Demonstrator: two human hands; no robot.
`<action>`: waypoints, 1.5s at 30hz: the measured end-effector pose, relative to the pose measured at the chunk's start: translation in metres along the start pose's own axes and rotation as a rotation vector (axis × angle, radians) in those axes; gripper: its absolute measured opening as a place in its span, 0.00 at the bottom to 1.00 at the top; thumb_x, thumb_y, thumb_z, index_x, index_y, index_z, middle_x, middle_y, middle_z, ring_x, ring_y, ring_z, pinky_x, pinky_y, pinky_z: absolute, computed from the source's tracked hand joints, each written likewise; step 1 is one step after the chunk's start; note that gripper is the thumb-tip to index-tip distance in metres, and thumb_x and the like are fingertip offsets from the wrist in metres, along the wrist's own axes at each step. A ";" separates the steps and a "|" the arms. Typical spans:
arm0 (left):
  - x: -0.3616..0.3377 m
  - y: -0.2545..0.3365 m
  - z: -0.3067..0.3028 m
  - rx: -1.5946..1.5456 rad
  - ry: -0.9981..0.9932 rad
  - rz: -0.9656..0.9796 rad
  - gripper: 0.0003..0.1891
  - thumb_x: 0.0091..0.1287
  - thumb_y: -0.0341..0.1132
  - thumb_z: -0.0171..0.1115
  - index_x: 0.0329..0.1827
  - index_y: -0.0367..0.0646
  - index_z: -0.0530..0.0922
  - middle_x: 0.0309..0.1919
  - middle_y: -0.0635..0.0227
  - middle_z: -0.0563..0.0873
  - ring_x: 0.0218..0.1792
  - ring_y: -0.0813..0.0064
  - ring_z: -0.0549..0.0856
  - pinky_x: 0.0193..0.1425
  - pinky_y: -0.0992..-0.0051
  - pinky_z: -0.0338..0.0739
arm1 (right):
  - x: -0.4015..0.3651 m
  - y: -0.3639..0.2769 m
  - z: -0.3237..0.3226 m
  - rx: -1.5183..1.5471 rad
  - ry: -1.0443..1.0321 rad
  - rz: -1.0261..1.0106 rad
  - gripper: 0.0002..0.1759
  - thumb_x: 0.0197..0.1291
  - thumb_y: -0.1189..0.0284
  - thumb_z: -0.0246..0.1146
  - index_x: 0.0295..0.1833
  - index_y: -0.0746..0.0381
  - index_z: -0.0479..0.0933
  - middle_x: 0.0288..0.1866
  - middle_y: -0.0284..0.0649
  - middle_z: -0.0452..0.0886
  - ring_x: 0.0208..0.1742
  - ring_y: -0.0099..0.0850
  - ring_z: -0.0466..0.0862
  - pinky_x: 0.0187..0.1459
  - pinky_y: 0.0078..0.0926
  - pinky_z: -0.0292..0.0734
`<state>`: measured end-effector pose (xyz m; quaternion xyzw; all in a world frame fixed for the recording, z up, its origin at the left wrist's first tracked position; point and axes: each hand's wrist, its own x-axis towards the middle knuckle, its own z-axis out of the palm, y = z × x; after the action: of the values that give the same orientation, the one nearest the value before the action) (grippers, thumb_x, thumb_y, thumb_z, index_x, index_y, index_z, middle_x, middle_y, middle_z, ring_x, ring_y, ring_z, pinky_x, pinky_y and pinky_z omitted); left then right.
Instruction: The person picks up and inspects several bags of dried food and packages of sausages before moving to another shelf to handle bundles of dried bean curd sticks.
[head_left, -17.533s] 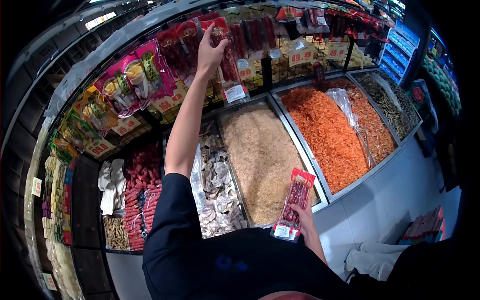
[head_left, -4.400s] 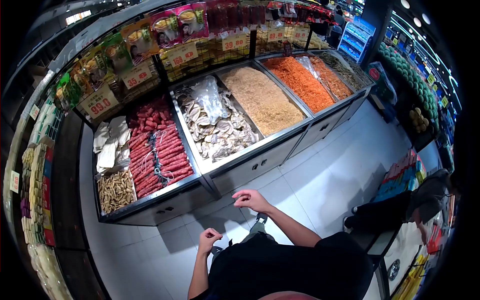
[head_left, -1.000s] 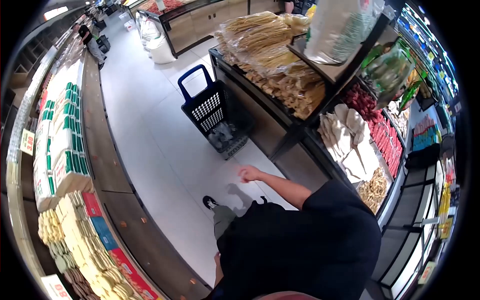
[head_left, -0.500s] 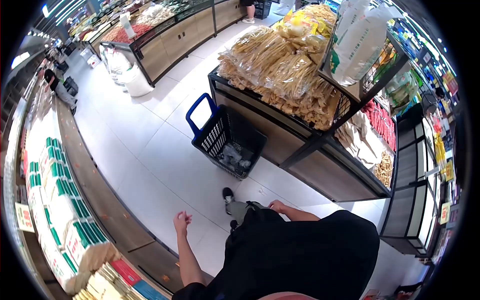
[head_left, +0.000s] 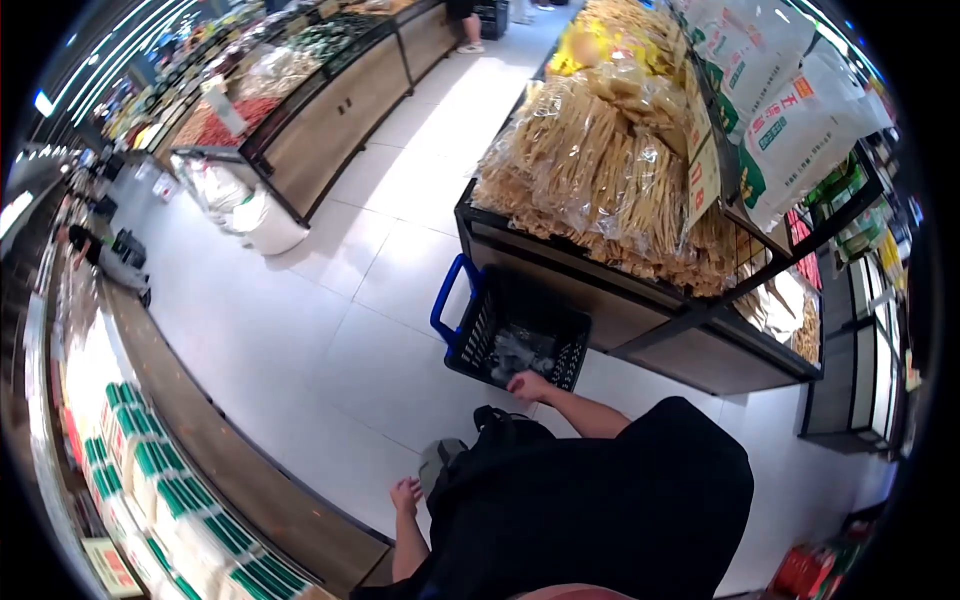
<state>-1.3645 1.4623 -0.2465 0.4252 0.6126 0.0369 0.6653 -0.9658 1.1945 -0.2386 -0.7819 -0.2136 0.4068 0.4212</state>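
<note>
My left hand (head_left: 407,495) hangs beside my left leg, fingers loosely bent and a little apart, holding nothing. On the other side, my right hand (head_left: 528,386) is in front of my body with its fingers curled in and nothing showing in them. In this view it overlaps the near rim of a black shopping basket (head_left: 463,352). The basket stands on the floor against the display stand, its blue handle (head_left: 440,305) raised on the left. Inside lies a clear plastic bag (head_left: 522,350) with contents too blurred to name.
A display stand (head_left: 640,350) heaped with bagged dried sticks (head_left: 600,170) is ahead on the right, with white printed bags (head_left: 810,140) above. Packs with green ends (head_left: 190,495) line the left shelf. White sacks (head_left: 265,222) lean by another counter. A person (head_left: 105,260) stands far left.
I have moved forward, so the basket and stand appear nearer to my body. My right hand has swung forward over the basket's near edge; my left hand has dropped back.
</note>
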 end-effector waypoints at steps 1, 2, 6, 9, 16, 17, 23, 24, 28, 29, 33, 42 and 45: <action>0.005 -0.010 -0.016 0.143 -0.007 0.026 0.13 0.69 0.39 0.59 0.49 0.40 0.77 0.38 0.63 0.85 0.30 0.71 0.84 0.32 0.69 0.80 | 0.018 -0.024 -0.006 0.036 0.043 -0.027 0.15 0.46 0.80 0.64 0.42 0.59 0.85 0.31 0.35 0.83 0.34 0.24 0.81 0.40 0.24 0.78; 0.015 -0.004 -0.024 0.285 -0.016 0.059 0.12 0.68 0.40 0.59 0.46 0.41 0.79 0.37 0.65 0.85 0.30 0.72 0.83 0.32 0.70 0.79 | 0.035 -0.042 -0.013 0.058 0.085 -0.032 0.16 0.45 0.82 0.64 0.43 0.60 0.84 0.31 0.35 0.83 0.34 0.24 0.81 0.39 0.25 0.78; 0.061 0.024 -0.047 0.818 -0.061 0.300 0.14 0.68 0.40 0.59 0.48 0.40 0.78 0.40 0.64 0.85 0.33 0.70 0.83 0.33 0.69 0.79 | 0.079 -0.082 -0.041 0.133 0.265 -0.021 0.20 0.42 0.86 0.64 0.45 0.62 0.83 0.32 0.35 0.81 0.33 0.25 0.80 0.36 0.25 0.78; 0.115 0.090 -0.049 0.907 -0.133 0.321 0.14 0.69 0.41 0.58 0.50 0.40 0.77 0.42 0.63 0.84 0.35 0.69 0.84 0.35 0.69 0.80 | 0.101 -0.081 -0.047 0.324 0.414 0.129 0.18 0.46 0.86 0.63 0.45 0.62 0.82 0.36 0.36 0.82 0.34 0.24 0.80 0.30 0.23 0.78; 0.270 0.342 -0.023 0.336 -0.301 -0.003 0.17 0.71 0.39 0.56 0.57 0.39 0.72 0.48 0.56 0.83 0.41 0.62 0.86 0.39 0.66 0.82 | 0.138 -0.083 -0.016 0.503 0.889 0.520 0.08 0.57 0.81 0.62 0.41 0.62 0.83 0.32 0.37 0.84 0.28 0.24 0.82 0.23 0.23 0.75; 0.291 0.378 -0.019 0.364 -0.314 0.001 0.17 0.71 0.39 0.56 0.57 0.39 0.72 0.48 0.56 0.83 0.41 0.62 0.86 0.39 0.66 0.82 | 0.142 -0.088 -0.012 0.553 0.934 0.546 0.07 0.59 0.80 0.62 0.41 0.62 0.83 0.31 0.36 0.84 0.27 0.24 0.82 0.22 0.22 0.75; 0.407 0.555 0.040 0.681 -0.498 0.066 0.15 0.71 0.38 0.55 0.56 0.39 0.72 0.43 0.57 0.85 0.37 0.63 0.86 0.37 0.66 0.83 | 0.159 -0.169 0.014 0.628 1.182 0.527 0.08 0.62 0.79 0.58 0.44 0.63 0.81 0.35 0.37 0.83 0.25 0.24 0.82 0.24 0.20 0.76; 0.422 0.575 0.056 0.760 -0.536 0.062 0.16 0.71 0.38 0.55 0.55 0.39 0.72 0.42 0.57 0.85 0.37 0.64 0.87 0.36 0.67 0.83 | 0.159 -0.179 0.023 0.641 1.214 0.554 0.08 0.62 0.79 0.58 0.44 0.63 0.81 0.35 0.37 0.83 0.25 0.24 0.82 0.24 0.20 0.76; 0.459 0.620 0.141 0.848 -0.587 0.102 0.15 0.70 0.38 0.56 0.55 0.39 0.73 0.42 0.57 0.85 0.37 0.64 0.87 0.35 0.69 0.82 | 0.148 -0.210 0.034 0.679 1.270 0.518 0.09 0.63 0.79 0.57 0.46 0.64 0.80 0.35 0.38 0.83 0.26 0.23 0.82 0.24 0.19 0.77; 0.463 0.622 0.165 0.864 -0.623 0.108 0.15 0.70 0.38 0.56 0.54 0.39 0.74 0.41 0.58 0.85 0.37 0.65 0.87 0.35 0.70 0.82 | 0.145 -0.218 0.034 0.706 1.304 0.507 0.09 0.64 0.79 0.56 0.47 0.64 0.80 0.35 0.38 0.83 0.26 0.23 0.82 0.25 0.19 0.76; 0.427 0.623 0.250 0.973 -0.886 0.097 0.14 0.71 0.37 0.56 0.54 0.39 0.74 0.40 0.58 0.86 0.36 0.67 0.87 0.35 0.71 0.82 | 0.150 -0.260 0.003 0.698 1.497 0.399 0.09 0.65 0.79 0.54 0.47 0.64 0.79 0.35 0.37 0.83 0.26 0.22 0.81 0.25 0.18 0.75; 0.429 0.628 0.323 0.995 -0.755 0.077 0.13 0.69 0.35 0.56 0.52 0.36 0.75 0.40 0.57 0.86 0.37 0.67 0.87 0.36 0.70 0.83 | 0.189 -0.356 -0.224 0.325 1.858 0.131 0.09 0.64 0.73 0.61 0.48 0.64 0.78 0.35 0.36 0.82 0.36 0.26 0.81 0.39 0.23 0.75; 0.424 0.645 0.338 1.052 -0.686 0.114 0.13 0.68 0.34 0.57 0.52 0.37 0.76 0.38 0.62 0.85 0.34 0.72 0.84 0.31 0.74 0.78 | 0.193 -0.387 -0.278 -0.269 2.075 0.001 0.12 0.58 0.73 0.65 0.48 0.61 0.79 0.38 0.38 0.81 0.45 0.35 0.80 0.49 0.30 0.73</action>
<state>-0.6691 1.9378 -0.2221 0.7152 0.2770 -0.3724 0.5225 -0.6240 1.4042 0.0832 -0.7878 0.2096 -0.4910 0.3072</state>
